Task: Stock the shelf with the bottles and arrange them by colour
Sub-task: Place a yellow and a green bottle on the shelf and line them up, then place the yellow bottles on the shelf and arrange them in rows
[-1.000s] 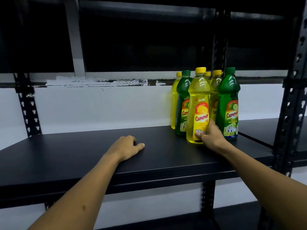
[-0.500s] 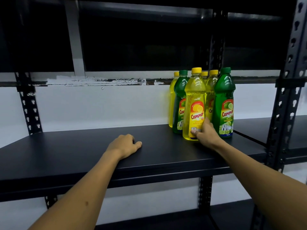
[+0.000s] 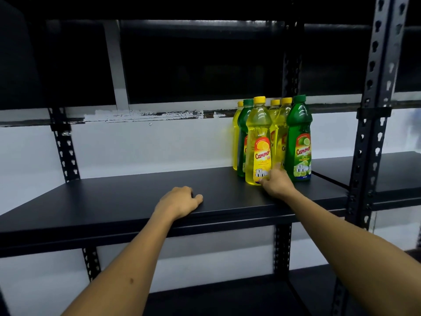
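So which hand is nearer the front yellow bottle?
Right. The right hand grips the front yellow bottle at its base; the left hand rests on the shelf, well to the bottle's left.

The front yellow bottle (image 3: pixel 258 142) hides most of a green bottle (image 3: pixel 243 137) and yellow bottles (image 3: pixel 279 133) behind — their labels unreadable. The right hand (image 3: pixel 276 182) covers the front bottle's base corner.

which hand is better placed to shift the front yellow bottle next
Right. The right hand already grips the front yellow bottle at its base, while the left hand rests on the shelf, well away.
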A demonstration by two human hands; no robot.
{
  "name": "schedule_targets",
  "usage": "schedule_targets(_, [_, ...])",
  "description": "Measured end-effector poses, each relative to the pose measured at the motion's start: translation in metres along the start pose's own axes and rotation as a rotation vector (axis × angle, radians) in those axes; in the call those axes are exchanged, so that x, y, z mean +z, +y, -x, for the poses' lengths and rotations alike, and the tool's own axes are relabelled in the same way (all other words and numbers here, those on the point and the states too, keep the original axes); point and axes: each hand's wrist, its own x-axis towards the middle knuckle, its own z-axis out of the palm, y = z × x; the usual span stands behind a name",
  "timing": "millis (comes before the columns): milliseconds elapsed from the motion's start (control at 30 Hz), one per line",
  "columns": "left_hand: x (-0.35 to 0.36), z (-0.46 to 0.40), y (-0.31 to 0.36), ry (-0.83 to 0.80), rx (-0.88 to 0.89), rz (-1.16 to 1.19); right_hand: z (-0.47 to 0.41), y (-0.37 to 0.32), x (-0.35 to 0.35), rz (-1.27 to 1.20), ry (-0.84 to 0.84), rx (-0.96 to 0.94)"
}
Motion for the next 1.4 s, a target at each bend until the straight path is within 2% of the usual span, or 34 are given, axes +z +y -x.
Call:
schedule_targets(100, [0.008,0.015,0.004,0.095,0.034,-0.035,0.034,0.005,0.001,0.203,0.031,-0.107])
schedule_targets(167, [0.019,0.031,0.008,0.236,0.072,-0.142,0.066,0.009,0.011,0.300,0.148,-0.235])
schedule_targets(233, [0.036,0.045,0.011,0.414,0.118,-0.245,0.096,0.020,0.031,0.236,0.307,-0.374])
schedule_targets(300, [0.051,0.059,0.017,0.526,0.131,-0.247,0.117,0.034,0.053,0.153,0.422,-0.473])
schedule_targets(433, [0.095,0.097,0.025,0.586,0.269,-0.180,0.157,0.060,0.097,0.045,0.316,-0.502])
schedule_targets(500, [0.127,0.119,0.023,0.500,0.323,-0.063,0.180,0.078,0.119,-0.007,0.187,-0.468])
schedule_targets(533, [0.143,0.129,0.020,0.402,0.319,-0.016,0.190,0.089,0.130,-0.029,0.085,-0.414])
schedule_targets(667, [0.210,0.154,0.002,-0.309,0.032,0.280,0.228,0.144,0.166,-0.061,-0.262,-0.078])
schedule_targets(833, [0.290,0.188,-0.021,-0.628,-0.212,0.459,0.285,0.232,0.206,0.061,-0.521,0.290])
schedule_targets(933, [0.336,0.216,-0.034,-0.717,-0.318,0.455,0.324,0.288,0.219,0.163,-0.657,0.486])
schedule_targets(1033, [0.371,0.250,-0.046,-0.808,-0.436,0.452,0.353,0.327,0.225,0.240,-0.753,0.584])
schedule_targets(1267, [0.429,0.264,-0.048,-1.009,-0.514,0.414,0.357,0.372,0.249,0.185,-0.691,0.735])
schedule_targets(1400, [0.459,0.256,-0.037,-1.019,-0.642,0.516,0.354,0.397,0.265,0.220,-0.685,0.786])
